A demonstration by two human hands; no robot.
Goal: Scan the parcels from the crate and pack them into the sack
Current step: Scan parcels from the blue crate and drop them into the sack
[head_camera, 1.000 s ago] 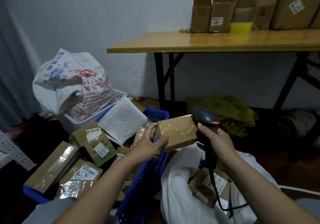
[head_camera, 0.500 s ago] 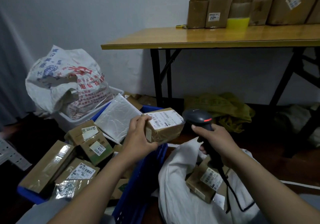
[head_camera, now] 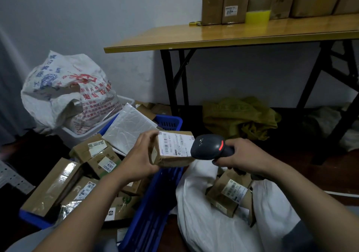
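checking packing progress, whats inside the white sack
At least one taped cardboard parcel with a white label lies in the open white sack. Anything deeper is hidden by its folds.

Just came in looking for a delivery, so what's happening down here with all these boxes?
A person is scanning parcels. The left hand holds a small cardboard parcel, label up, over the edge of the blue crate, which holds many more. The right hand grips a handheld scanner, red light lit, aimed at the label. The white sack sits open beside the crate with at least one labelled box already inside.
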